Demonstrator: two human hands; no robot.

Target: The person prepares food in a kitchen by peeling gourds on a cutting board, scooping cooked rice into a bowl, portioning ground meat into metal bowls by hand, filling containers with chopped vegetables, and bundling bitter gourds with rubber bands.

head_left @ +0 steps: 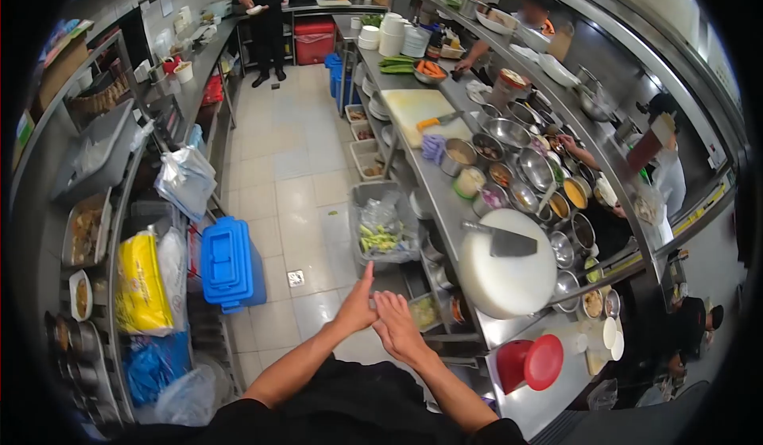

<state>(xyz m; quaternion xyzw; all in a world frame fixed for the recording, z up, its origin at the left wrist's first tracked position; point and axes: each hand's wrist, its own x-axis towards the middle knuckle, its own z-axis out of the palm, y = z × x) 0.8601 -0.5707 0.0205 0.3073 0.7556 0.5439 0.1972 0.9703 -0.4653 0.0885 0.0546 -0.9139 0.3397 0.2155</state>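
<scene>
In front of my body, my left hand (357,306) is raised with a finger stretched out, its other fingers partly hidden. My right hand (396,325) touches it from the right, fingers slightly bent and spread. No object shows in either hand. Just beyond them on the floor stands a grey bin (363,207) lined with clear plastic, with green and yellow vegetable scraps (380,240) inside. To the right, a cleaver (513,244) lies on a thick round white chopping block (498,286). Farther up the counter, an orange-handled knife (433,122) rests on a rectangular board (401,103).
A blue lidded bin (230,262) stands left of the tiled aisle (302,183). Metal bowls (509,133) crowd the right counter, near a red-lidded container (544,362). A person (262,24) stands at the far end; other people work beyond the right shelves.
</scene>
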